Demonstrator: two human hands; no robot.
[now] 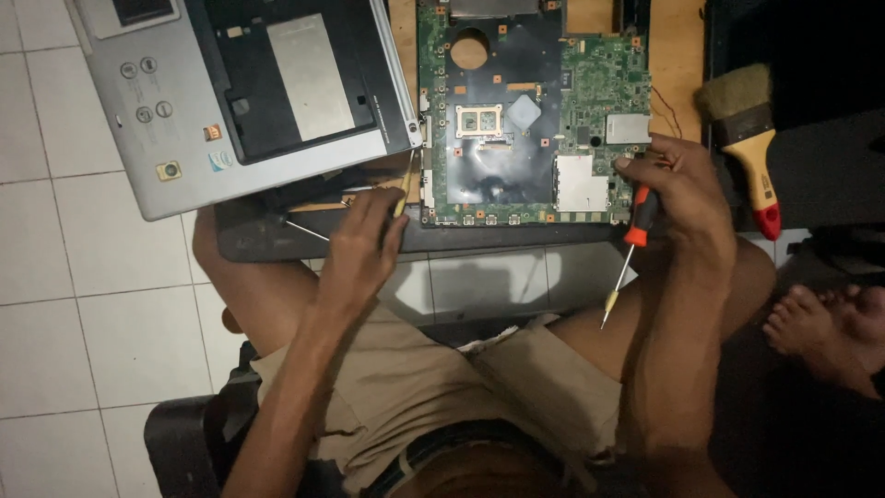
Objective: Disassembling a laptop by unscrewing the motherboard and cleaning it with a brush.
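Holding a small screwdriver with a red and black handle (639, 217), the right hand (678, 189) rests on the green circuit board (530, 111) at middle top, its thin shaft pointing down-left. The left hand (364, 244) fingers pinch a thin yellow-handled tool (403, 189) by the board's lower left corner.

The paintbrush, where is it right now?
In the head view the paintbrush lies at the far right on a dark surface, just right of the circuit board and beyond the right hand.

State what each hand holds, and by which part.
The right hand grips a screwdriver by its orange-and-black handle, tip down. The left hand pinches a thin yellow tool; where exactly is hidden.
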